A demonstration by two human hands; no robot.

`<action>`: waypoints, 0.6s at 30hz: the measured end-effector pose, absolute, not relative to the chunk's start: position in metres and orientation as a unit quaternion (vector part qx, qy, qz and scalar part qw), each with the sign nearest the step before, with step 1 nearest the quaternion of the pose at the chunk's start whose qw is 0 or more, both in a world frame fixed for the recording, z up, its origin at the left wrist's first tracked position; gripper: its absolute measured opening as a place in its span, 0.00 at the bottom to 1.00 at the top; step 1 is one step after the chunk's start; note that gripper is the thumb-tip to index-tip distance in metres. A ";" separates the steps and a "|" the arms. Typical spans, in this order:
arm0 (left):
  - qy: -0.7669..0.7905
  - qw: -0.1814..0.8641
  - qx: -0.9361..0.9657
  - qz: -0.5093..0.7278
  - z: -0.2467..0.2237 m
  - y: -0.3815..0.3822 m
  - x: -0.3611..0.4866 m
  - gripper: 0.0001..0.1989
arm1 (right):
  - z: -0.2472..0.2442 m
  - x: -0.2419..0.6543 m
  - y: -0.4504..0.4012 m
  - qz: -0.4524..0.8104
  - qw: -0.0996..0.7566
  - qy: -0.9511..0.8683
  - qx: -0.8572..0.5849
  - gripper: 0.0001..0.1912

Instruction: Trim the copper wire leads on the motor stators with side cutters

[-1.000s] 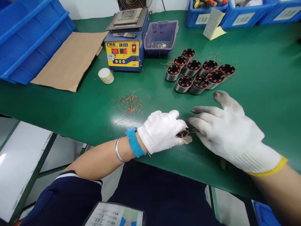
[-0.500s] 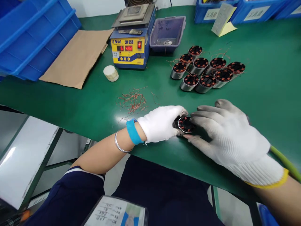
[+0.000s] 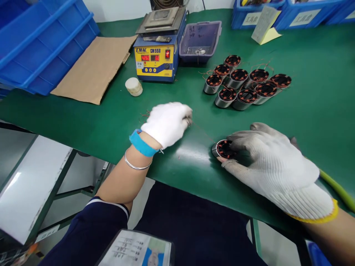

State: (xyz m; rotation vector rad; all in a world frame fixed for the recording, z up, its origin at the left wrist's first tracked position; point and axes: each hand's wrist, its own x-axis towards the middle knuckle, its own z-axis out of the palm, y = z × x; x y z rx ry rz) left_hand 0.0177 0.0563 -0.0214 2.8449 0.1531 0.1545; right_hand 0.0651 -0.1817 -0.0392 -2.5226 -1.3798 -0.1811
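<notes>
My right hand (image 3: 271, 166), in a white knitted glove with greyed fingers, is closed around a motor stator (image 3: 222, 148) near the table's front edge. The stator has a silver metal rim and copper windings inside a black core; the fingers cover its right side. My left hand (image 3: 168, 123), gloved in white, is to the left of it with fingertips pinched together. From that pinch a thin copper wire (image 3: 203, 132) runs down toward the stator's rim. A pile of copper wire offcuts (image 3: 145, 113) lies mostly hidden behind the left hand.
Several silver stators (image 3: 240, 99) stand grouped on the green table (image 3: 177, 90). A blue and yellow solder pot unit (image 3: 155, 61), a purple tray (image 3: 201, 40), a white round block (image 3: 134, 87) and cardboard (image 3: 91, 70) lie beyond. Blue bins (image 3: 47, 40) stand left; a green cord-like piece (image 3: 337, 190) lies right.
My left hand has left the stator and moved left and away from me, with a thin wire stretched between them. My right hand stays at the stator, its fingers now further over it.
</notes>
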 end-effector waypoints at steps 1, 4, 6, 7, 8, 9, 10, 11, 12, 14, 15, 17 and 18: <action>0.091 0.153 0.974 0.140 -0.024 0.059 0.019 0.06 | -0.039 0.064 -0.182 -0.063 0.130 -0.471 -0.870 0.12; 0.073 0.256 0.892 0.366 -0.029 0.051 0.016 0.08 | -0.037 0.064 -0.181 -0.056 0.135 -0.464 -0.874 0.12; -0.024 0.317 0.875 0.366 -0.029 0.036 0.010 0.15 | -0.036 0.065 -0.180 -0.048 0.149 -0.463 -0.872 0.12; -0.071 0.320 0.891 0.315 -0.028 0.029 0.006 0.19 | -0.036 0.065 -0.179 -0.043 0.156 -0.461 -0.873 0.12; -0.105 0.313 0.908 0.260 -0.026 0.023 0.003 0.24 | -0.035 0.066 -0.179 -0.035 0.160 -0.457 -0.874 0.13; -0.125 0.297 0.923 0.210 -0.025 0.019 0.000 0.29 | -0.035 0.065 -0.178 -0.025 0.160 -0.452 -0.877 0.14; -0.130 0.282 0.935 0.172 -0.023 0.016 -0.002 0.32 | -0.034 0.065 -0.177 -0.012 0.153 -0.441 -0.884 0.15; -0.124 0.273 0.943 0.145 -0.021 0.014 -0.003 0.33 | -0.034 0.063 -0.176 0.001 0.138 -0.424 -0.895 0.18; -0.111 0.271 0.949 0.119 -0.019 0.014 -0.004 0.32 | -0.033 0.062 -0.175 0.009 0.120 -0.398 -0.909 0.20; -0.082 0.271 0.958 0.051 -0.015 0.013 -0.005 0.28 | -0.032 0.058 -0.172 0.013 0.090 -0.336 -0.937 0.21; -0.070 0.268 0.961 0.011 -0.014 0.012 -0.004 0.27 | -0.031 0.056 -0.171 0.017 0.081 -0.304 -0.949 0.22; -0.051 0.251 0.965 -0.055 -0.013 0.010 -0.003 0.25 | -0.027 0.055 -0.173 0.047 0.072 -0.259 -0.962 0.29; -0.046 0.243 0.966 -0.078 -0.013 0.010 -0.002 0.23 | -0.025 0.055 -0.176 0.079 0.070 -0.251 -0.962 0.34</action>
